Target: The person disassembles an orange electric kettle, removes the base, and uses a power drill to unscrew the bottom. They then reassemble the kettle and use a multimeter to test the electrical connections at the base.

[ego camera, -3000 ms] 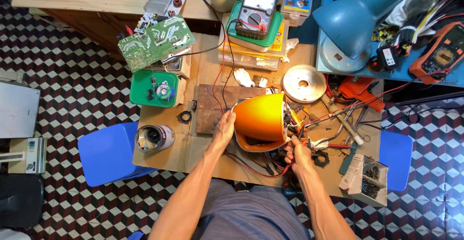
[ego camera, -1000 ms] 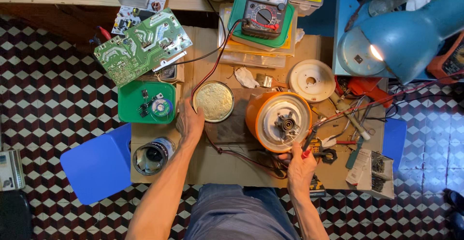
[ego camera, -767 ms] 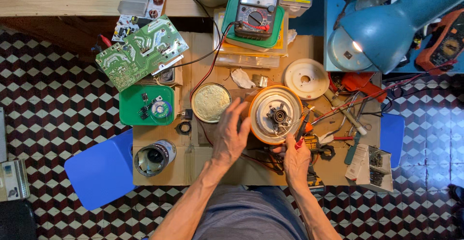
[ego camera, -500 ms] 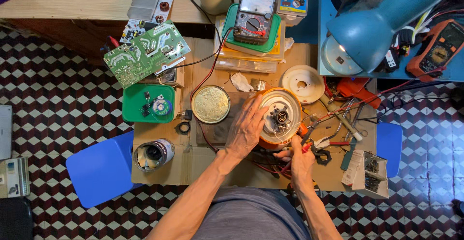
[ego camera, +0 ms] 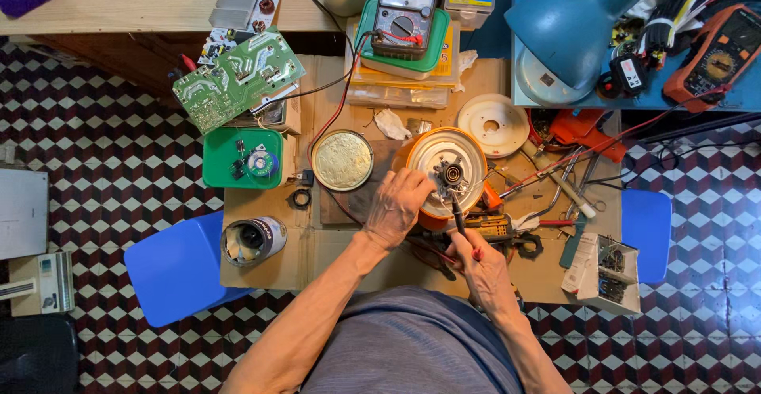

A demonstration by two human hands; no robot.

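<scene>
Since half a second ago, left hand (ego camera: pixel 400 204) has slid to the orange appliance's (ego camera: pixel 444 174) left rim, fingers spread flat on it. Right hand (ego camera: pixel 476 265) pinches a dark-shafted screwdriver (ego camera: pixel 458 213), long axis near vertical, tip pointing away into the central hub. Appliance lies open side up at mid tabletop (ego camera: pixel 341 263). One round metal disc (ego camera: pixel 342 160) just left; one white disc (ego camera: pixel 492 124) upper right. Loose wires and tools crowd the right side.
</scene>
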